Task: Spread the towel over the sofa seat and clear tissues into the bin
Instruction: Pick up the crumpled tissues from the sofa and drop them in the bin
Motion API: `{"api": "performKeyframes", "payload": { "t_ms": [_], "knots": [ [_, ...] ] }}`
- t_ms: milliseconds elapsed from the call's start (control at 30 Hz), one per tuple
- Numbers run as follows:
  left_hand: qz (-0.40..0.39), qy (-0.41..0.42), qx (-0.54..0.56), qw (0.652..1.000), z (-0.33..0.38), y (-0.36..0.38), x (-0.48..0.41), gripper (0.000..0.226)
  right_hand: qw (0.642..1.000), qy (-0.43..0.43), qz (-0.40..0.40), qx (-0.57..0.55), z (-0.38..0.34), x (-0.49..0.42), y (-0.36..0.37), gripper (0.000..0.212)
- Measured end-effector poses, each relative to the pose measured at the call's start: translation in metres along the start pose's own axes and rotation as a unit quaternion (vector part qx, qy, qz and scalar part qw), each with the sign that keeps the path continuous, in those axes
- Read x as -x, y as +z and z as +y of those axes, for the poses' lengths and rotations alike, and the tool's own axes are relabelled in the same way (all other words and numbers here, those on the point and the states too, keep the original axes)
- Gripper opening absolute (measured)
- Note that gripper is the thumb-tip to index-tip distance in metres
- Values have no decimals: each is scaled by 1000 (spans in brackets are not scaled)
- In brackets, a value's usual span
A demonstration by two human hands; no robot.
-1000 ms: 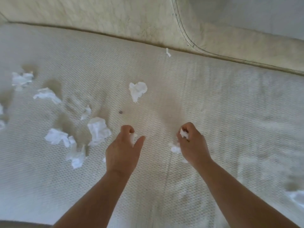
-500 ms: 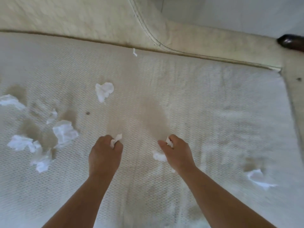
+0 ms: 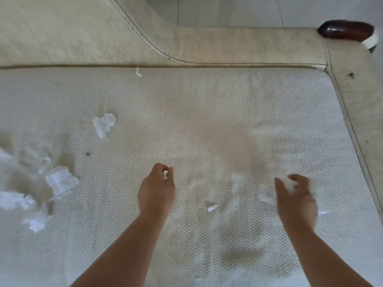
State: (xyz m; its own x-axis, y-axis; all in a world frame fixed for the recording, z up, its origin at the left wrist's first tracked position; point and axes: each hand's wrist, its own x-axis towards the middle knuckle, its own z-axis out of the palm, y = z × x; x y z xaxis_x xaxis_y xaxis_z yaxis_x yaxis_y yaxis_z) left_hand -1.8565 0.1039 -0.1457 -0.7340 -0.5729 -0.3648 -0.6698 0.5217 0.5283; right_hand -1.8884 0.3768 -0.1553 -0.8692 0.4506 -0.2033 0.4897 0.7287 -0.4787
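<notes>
- Our left hand (image 3: 156, 190), low in the middle of the frame, is curled into a fist on a small wad of tissue (image 3: 165, 175), kept there, we judge, so picked-up bits ride along while we gather more
- Our right hand (image 3: 295, 196), lower right, is blurred; its fingers look spread and half curled over a tissue piece (image 3: 266, 198), whether gripping it we cannot tell
- A small scrap (image 3: 211, 207) lies between our hands
- More crumpled tissues (image 3: 61, 181) sit at the left edge, one (image 3: 104, 124) higher up
- The towel (image 3: 207, 121) already covers the seat; no bin is in sight
</notes>
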Motion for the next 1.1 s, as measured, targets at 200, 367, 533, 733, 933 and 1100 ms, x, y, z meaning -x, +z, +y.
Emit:
{"api": "performKeyframes", "payload": {
  "t_ms": [200, 367, 533, 733, 933, 1100],
  "knots": [
    [-27, 8, -1, 1000, 10, 9, 6, 19, 974, 222, -40, 2, 32, -13, -13, 42],
    [-21, 9, 15, 1000, 8, 4, 5, 19, 990, 55, -110, -66, -35, 3, 23, 24],
    [10, -13, 33, 999, -7, -11, -9, 28, 956, -90, -253, -114, -125, 40, 73, 21],
    [57, -48, 40, 996, -61, -52, -45, 27, 914, -133, -354, -144, -202, 78, 133, 14],
    [149, -66, 46, 986, -124, -114, -113, 13, 906, -179, -356, -139, -273, 89, 195, 9],
    [166, -29, 25, 985, -156, -146, -152, 20, 916, -233, -308, -106, -334, 88, 240, 32]
  ]
}}
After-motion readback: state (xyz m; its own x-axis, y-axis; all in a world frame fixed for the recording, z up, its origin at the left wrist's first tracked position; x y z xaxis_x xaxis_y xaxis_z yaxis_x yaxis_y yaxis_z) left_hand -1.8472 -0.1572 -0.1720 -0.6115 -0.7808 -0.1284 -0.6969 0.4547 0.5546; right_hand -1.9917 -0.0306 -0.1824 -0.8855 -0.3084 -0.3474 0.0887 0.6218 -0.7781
